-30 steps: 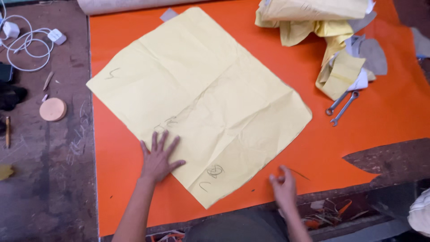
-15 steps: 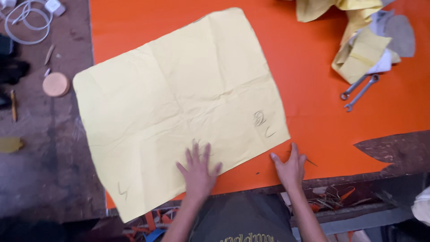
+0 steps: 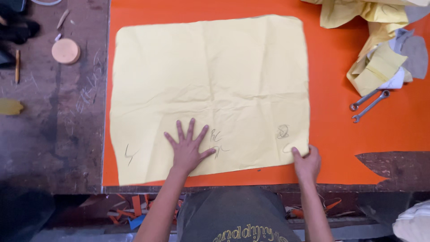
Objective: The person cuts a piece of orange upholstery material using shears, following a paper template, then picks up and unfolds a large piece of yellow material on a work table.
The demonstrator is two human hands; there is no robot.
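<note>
A large creased yellow sheet [image 3: 210, 89] with pen marks lies flat on an orange sheet [image 3: 331, 116] that covers the worktable. My left hand [image 3: 188, 148] presses flat on the yellow sheet near its front edge, fingers spread. My right hand [image 3: 306, 162] rests at the sheet's front right corner, its fingers pinching or pressing the corner; the grip is partly hidden.
A pile of folded yellow and grey pieces [image 3: 380, 62] sits at the back right, with two spanners [image 3: 369, 105] beside it. On the bare dark wooden table [image 3: 49, 116] to the left lie a round wooden disc [image 3: 66, 50] and a pencil [image 3: 17, 66]. Scraps litter the floor below.
The yellow sheet has been turned from a diagonal lie to square with the table edge. Both hands have shifted along its front edge as it rotated.
</note>
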